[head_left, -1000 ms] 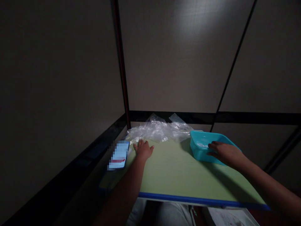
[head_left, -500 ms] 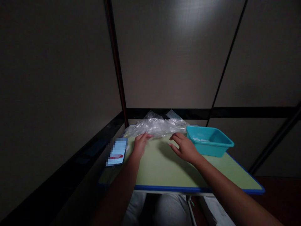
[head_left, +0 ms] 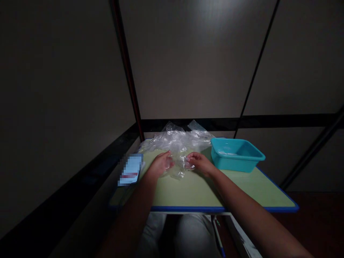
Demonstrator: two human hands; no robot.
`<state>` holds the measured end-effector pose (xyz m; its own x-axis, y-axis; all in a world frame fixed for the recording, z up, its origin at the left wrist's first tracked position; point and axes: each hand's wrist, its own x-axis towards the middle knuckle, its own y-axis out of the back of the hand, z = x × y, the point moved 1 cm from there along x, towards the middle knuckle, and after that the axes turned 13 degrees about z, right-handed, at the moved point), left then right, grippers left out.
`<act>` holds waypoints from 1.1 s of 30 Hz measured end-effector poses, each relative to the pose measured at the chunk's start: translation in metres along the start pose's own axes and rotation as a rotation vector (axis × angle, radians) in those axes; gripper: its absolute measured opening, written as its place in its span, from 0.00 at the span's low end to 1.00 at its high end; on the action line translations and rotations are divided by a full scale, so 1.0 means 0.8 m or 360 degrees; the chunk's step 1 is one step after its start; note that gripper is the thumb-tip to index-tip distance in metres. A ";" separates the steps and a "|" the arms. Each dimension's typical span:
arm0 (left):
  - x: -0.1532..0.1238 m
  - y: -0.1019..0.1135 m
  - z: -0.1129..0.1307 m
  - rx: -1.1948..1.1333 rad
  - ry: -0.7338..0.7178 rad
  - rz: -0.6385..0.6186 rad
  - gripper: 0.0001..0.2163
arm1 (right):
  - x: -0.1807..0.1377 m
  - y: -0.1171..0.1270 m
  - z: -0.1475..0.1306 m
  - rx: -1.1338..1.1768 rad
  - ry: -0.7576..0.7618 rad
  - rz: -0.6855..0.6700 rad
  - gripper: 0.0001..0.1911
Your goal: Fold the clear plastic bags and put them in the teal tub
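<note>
A heap of clear plastic bags (head_left: 179, 139) lies at the far edge of the green table (head_left: 199, 191). My left hand (head_left: 160, 164) and my right hand (head_left: 199, 163) are side by side in front of the heap. Each has its fingers closed on one clear plastic bag (head_left: 178, 167) that hangs between them just above the table. A turquoise plastic tub (head_left: 235, 154) stands to the right of my right hand, with something pale inside.
A phone (head_left: 130, 169) lies at the table's left edge. Dark partition walls with black frames close off the back and left. The table has a blue front edge (head_left: 188, 209); my knees show under it.
My right hand left the turquoise tub and moved left to the bags. Both hands came together and took hold of one clear bag, pulling it toward me from the heap.
</note>
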<state>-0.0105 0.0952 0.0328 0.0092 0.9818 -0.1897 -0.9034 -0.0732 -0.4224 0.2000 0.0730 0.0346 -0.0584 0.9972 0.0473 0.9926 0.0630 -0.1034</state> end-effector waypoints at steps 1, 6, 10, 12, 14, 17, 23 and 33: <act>0.000 0.001 -0.001 0.0046 0.0083 -0.0044 0.10 | -0.001 0.000 0.001 0.0008 -0.0017 -0.0006 0.19; -0.010 0.001 -0.005 0.0241 0.0333 -0.0364 0.11 | 0.001 0.008 -0.004 0.0168 -0.0105 -0.0022 0.16; -0.023 -0.002 -0.004 0.0293 0.0323 -0.0599 0.10 | 0.002 0.014 -0.008 0.0347 -0.0233 -0.0230 0.12; -0.028 -0.003 -0.001 0.0302 0.0307 -0.0671 0.12 | 0.000 0.014 -0.008 0.0294 -0.0311 -0.0331 0.13; -0.031 -0.005 0.001 0.0304 0.0292 -0.0713 0.13 | -0.002 0.013 -0.006 0.0224 -0.0349 -0.0419 0.16; -0.034 -0.006 0.001 0.0293 0.0266 -0.0749 0.14 | -0.005 0.010 -0.005 0.0121 -0.0344 -0.0603 0.21; -0.025 -0.006 0.000 0.0134 0.0106 -0.0601 0.14 | -0.009 0.012 -0.006 -0.0097 -0.0411 -0.0851 0.17; -0.037 -0.004 0.008 0.0139 0.0345 -0.0559 0.17 | 0.003 0.023 -0.012 0.0238 -0.0153 -0.0329 0.17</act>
<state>-0.0108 0.0673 0.0452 0.4044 0.8843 -0.2334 -0.8622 0.2835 -0.4199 0.2190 0.0761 0.0425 -0.2751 0.9614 -0.0112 0.9324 0.2639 -0.2470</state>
